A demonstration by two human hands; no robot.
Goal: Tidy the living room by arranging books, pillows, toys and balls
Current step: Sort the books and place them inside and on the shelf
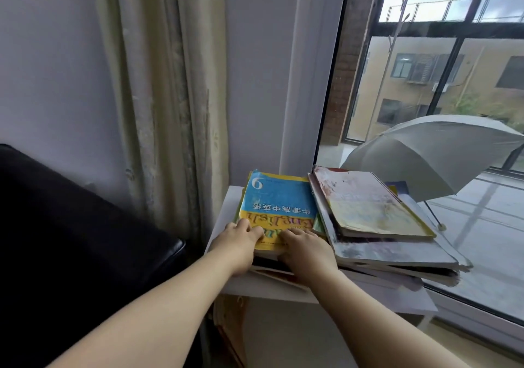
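Note:
A blue and yellow English textbook tops a stack of books on a small white table by the window. My left hand holds the stack's near left corner, fingers lying on the cover. My right hand rests on the cover's near edge, fingers spread over it. To the right sits a second, wider pile of worn books, its top one yellow-edged and faded.
A black sofa arm stands close on the left. A beige curtain hangs behind the table. Large window glass runs along the right, with an open grey umbrella outside. More books lean under the table.

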